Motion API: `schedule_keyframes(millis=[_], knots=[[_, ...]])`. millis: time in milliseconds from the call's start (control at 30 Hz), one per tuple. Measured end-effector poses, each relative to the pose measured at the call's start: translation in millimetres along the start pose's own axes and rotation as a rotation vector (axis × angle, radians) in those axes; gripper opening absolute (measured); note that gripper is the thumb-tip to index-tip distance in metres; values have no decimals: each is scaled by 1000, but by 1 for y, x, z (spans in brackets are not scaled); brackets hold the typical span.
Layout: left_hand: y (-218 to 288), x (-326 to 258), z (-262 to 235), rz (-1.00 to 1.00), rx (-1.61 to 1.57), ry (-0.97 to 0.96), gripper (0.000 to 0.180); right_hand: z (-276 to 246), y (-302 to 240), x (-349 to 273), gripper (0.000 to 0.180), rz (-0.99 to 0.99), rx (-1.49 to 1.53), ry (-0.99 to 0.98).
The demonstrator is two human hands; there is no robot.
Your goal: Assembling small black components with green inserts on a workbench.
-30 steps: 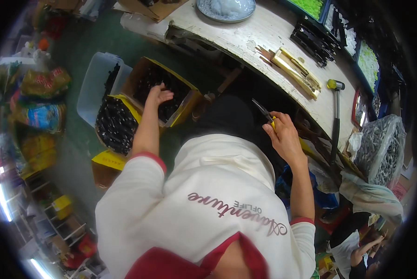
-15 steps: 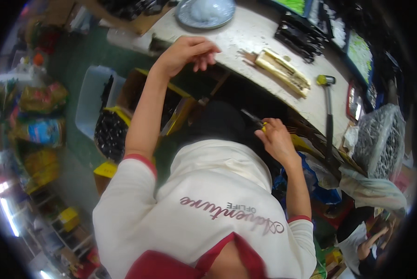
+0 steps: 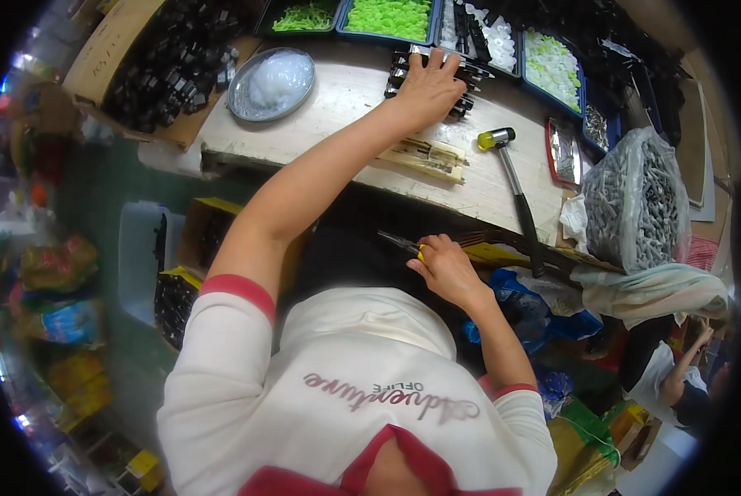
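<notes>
My left hand (image 3: 426,89) is stretched across the white workbench (image 3: 345,78), lying over a row of black plastic parts (image 3: 461,103). Its fingers are apart and touch the parts from above; the fingertips are partly hidden. Below that forearm sits a cream-coloured fixture (image 3: 428,159) with a slotted channel, its left end covered by the arm. In front of my body, below the bench edge, my right hand (image 3: 449,269) is closed round pliers (image 3: 401,242) with yellow on the handles. The jaws point left and hold nothing that I can see.
A hammer (image 3: 511,178) with a yellow-and-black head lies right of the fixture. Behind are trays of green pieces (image 3: 387,18) and pale pieces (image 3: 552,70). A grey plate (image 3: 246,95) holds a white mass. At right stands a bag of grey parts (image 3: 639,202); a cardboard box (image 3: 97,62) is far left.
My left hand has moved from above the bench's front edge to the right and away, onto the black parts. My right hand keeps the pliers. The view has shifted, showing more of the bench.
</notes>
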State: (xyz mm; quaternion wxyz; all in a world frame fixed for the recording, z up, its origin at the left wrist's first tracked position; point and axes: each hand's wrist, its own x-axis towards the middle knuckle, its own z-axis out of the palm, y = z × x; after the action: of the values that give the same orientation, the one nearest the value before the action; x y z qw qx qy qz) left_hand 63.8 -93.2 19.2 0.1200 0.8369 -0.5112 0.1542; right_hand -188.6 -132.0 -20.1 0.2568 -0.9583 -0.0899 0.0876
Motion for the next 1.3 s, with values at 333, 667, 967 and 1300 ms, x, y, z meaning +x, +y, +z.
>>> schedule_keyframes(millis=[333, 667, 967, 1300], knots=[[-19, -89, -71, -456, -1492, 402, 29, -18, -8, 9, 23, 3, 316, 248], [56, -182, -68, -691, -1288, 118, 26, -31, -27, 33, 24, -66, 373, 344], [61, -189, -56, -492, -840, 250, 21, -33, -34, 24, 18, -26, 272, 266], [33, -213, -55, -845, -2322, -474, 19, -44, -36, 20, 19, -156, 115, 48]])
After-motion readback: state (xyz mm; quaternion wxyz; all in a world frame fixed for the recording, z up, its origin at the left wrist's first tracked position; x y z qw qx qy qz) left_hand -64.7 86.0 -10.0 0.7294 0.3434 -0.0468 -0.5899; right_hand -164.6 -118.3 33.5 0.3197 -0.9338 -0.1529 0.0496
